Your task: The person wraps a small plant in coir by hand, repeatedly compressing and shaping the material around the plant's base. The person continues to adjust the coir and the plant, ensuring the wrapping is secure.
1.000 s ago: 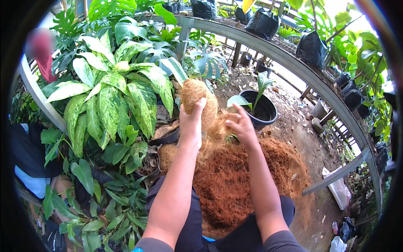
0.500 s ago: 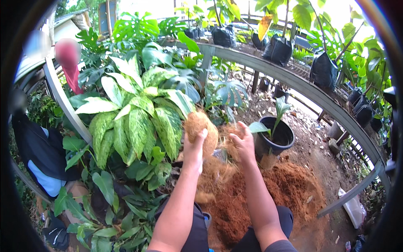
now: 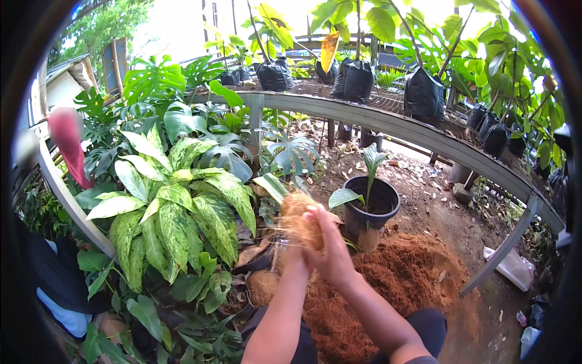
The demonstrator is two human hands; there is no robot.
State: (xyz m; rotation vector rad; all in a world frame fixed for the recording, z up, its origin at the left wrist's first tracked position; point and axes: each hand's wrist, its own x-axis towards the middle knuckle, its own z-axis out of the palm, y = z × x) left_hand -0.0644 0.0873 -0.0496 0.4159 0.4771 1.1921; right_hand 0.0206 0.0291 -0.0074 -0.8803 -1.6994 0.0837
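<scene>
Near black pot (image 3: 377,219), left hand (image 3: 297,256) holds fibre clump (image 3: 296,219), right fingers (image 3: 328,228) touching.

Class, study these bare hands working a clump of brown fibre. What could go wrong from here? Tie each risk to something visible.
1. The left hand and right hand wear no gloves, so the coarse fibre clump might scratch them.
2. Loose strands stick out of the clump, so some could shed or scatter.
3. The black pot stands close to the right hand; a wide swing might knock it or bend the seedling in it.
</scene>
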